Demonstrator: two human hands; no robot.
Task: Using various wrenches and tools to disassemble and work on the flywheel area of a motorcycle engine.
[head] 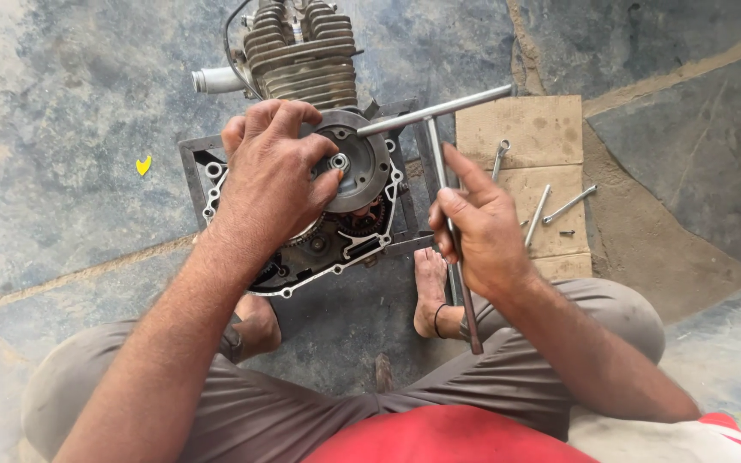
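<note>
Plainly, the work was partway through: the engine (pixel 302 154) sat on a dark metal stand (pixel 195 159) with its side cover off, so the gears and the open crankcase rim (pixel 336 257) were bare. A round grey clutch plate (pixel 358 163) still sat at the centre of that opening, and judging from the loose bolts (pixel 566 206) lying on a cardboard sheet (pixel 525 129) at about three o'clock from the engine, a good share of the fasteners had already come out. The plate itself looked not yet lifted away, and the inner parts under it remained in place as far as could be seen.

The left hand (pixel 272 176) lay spread over the nine o'clock side of the plate, fingers curled over its rim and thumb pressing near the central hub, gripping it. The plate therefore sat directly under and just to the three o'clock side of those fingers, touching them.

The right hand (pixel 482 231) was clenched around the shaft of a T-handle wrench (pixel 439 150), its crossbar pointing toward two o'clock, its socket end hanging down at six o'clock, near the person's bare foot (pixel 429 291). The wrench stood apart from the plate, its crossbar tip just beside the plate's upper edge.
</note>
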